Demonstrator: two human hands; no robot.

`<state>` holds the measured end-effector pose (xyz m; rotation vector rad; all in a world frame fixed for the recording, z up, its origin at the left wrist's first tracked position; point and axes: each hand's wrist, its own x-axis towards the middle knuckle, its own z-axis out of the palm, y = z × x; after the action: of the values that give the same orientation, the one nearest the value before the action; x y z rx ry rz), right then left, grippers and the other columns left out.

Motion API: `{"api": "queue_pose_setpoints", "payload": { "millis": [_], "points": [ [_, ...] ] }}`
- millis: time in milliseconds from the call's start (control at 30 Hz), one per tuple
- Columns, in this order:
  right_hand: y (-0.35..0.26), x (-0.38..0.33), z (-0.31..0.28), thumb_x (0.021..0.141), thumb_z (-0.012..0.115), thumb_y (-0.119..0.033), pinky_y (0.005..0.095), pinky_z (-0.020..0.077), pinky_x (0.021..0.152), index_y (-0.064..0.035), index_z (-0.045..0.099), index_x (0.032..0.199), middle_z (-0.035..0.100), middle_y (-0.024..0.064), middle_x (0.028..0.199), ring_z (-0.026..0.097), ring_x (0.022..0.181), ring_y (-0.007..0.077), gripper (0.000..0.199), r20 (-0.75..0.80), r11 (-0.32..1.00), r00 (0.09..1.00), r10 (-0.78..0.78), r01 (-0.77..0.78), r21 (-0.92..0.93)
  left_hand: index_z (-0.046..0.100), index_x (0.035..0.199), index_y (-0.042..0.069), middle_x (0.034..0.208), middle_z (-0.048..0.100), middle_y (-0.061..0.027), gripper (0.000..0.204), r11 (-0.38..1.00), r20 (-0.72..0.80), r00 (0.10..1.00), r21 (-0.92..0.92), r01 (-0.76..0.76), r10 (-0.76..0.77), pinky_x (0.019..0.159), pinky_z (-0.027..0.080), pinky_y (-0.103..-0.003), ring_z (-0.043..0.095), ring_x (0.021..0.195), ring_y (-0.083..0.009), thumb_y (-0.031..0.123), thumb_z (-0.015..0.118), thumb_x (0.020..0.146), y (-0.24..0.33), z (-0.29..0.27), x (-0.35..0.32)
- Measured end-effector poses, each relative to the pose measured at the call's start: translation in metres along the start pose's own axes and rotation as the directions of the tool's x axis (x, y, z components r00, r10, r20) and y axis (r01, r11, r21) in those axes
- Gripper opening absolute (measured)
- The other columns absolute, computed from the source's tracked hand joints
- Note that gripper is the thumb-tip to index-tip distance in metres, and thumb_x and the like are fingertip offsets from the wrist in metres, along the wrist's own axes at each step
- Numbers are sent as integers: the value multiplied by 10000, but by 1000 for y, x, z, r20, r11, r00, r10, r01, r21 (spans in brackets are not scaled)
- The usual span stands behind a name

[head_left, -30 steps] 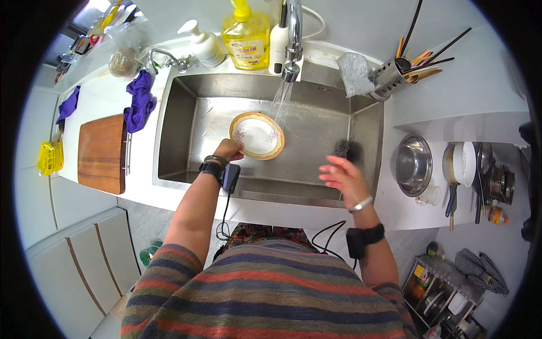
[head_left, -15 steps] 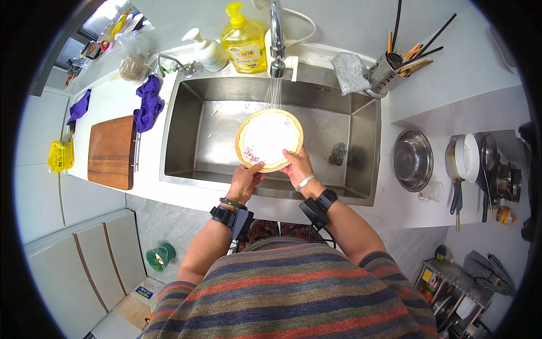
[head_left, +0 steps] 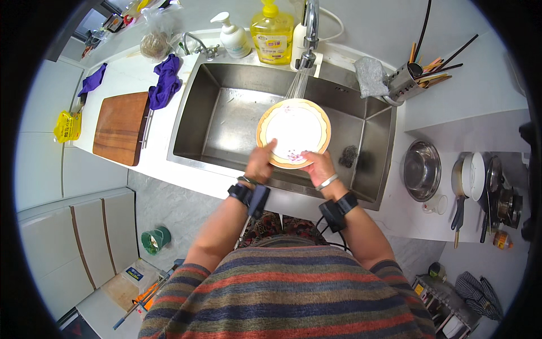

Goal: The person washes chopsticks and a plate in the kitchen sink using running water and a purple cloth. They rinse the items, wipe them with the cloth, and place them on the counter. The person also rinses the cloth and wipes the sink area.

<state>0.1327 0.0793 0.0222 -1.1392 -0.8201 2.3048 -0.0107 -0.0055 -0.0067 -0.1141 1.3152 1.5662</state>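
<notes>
A round white plate point(head_left: 293, 131) with an orange-gold rim and a small floral mark is held over the steel sink point(head_left: 226, 118), under water running from the faucet point(head_left: 309, 34). My left hand point(head_left: 259, 164) grips its near left edge, thumb on the face. My right hand point(head_left: 319, 165) holds the near right edge, fingers over the floral mark. Both wrists carry black bands. A dark scouring pad point(head_left: 350, 155) lies in the sink bottom to the right of my right hand.
A yellow dish soap bottle point(head_left: 272, 31) and a white pump bottle point(head_left: 232, 35) stand behind the sink. Left lie purple cloths point(head_left: 165, 82) and a wooden cutting board point(head_left: 119, 127). Right: a utensil holder point(head_left: 407, 82), a steel bowl point(head_left: 421, 169), pans point(head_left: 474, 175).
The plate rose from the sink bottom into the water stream. My right hand came off the scouring pad side and joined the left on the plate's near edge.
</notes>
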Motion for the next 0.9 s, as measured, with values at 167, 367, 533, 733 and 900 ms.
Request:
{"api": "queue_pose_setpoints", "payload": {
  "millis": [167, 367, 533, 733, 900],
  "points": [
    [0, -6, 13, 811, 586, 16, 395, 585, 764, 74, 539, 1138, 637, 169, 1074, 663, 931, 275, 336, 23, 992, 1000, -13, 10, 127, 485, 1193, -78, 1096, 624, -161, 427, 994, -188, 981, -106, 36, -55, 769, 551, -344, 648, 868, -233, 271, 549, 957, 7, 6, -4],
    [-5, -2, 5, 803, 600, 13, 390, 578, 776, 63, 535, 1162, 638, 163, 1083, 655, 944, 261, 368, 31, 998, 999, 31, -30, -52, 491, 1201, -32, 1053, 631, -145, 374, 991, 17, 1000, -133, -9, 11, 754, 539, -359, 656, 893, -255, 272, 482, 983, 4, 9, 2],
    [1, 6, -5, 801, 598, 13, 393, 579, 793, 74, 524, 1175, 634, 176, 1095, 658, 956, 285, 386, -2, 995, 998, -60, 60, 82, 459, 1247, -33, 1123, 606, -123, 415, 957, -62, 996, -278, -79, 65, 831, 525, -312, 611, 986, -188, 299, 456, 998, 1, 6, 7],
    [-6, 2, 4, 802, 593, 27, 394, 561, 828, 77, 503, 1187, 618, 184, 1108, 642, 972, 282, 398, 46, 997, 999, 16, -13, -81, 498, 1180, -71, 1001, 640, -166, 473, 985, 44, 992, -132, -114, 121, 611, 562, -315, 669, 727, -225, 359, 403, 1006, 2, 7, 12],
    [-5, 0, 12, 790, 578, 41, 398, 578, 774, 31, 463, 1253, 592, 158, 1140, 630, 987, 276, 477, 20, 976, 1000, 19, -23, 215, 424, 1302, -36, 1226, 567, -128, 434, 926, -22, 998, -374, 42, -54, 922, 493, -360, 579, 1077, -214, 259, 483, 989, -2, 6, 14]
  ]
}}
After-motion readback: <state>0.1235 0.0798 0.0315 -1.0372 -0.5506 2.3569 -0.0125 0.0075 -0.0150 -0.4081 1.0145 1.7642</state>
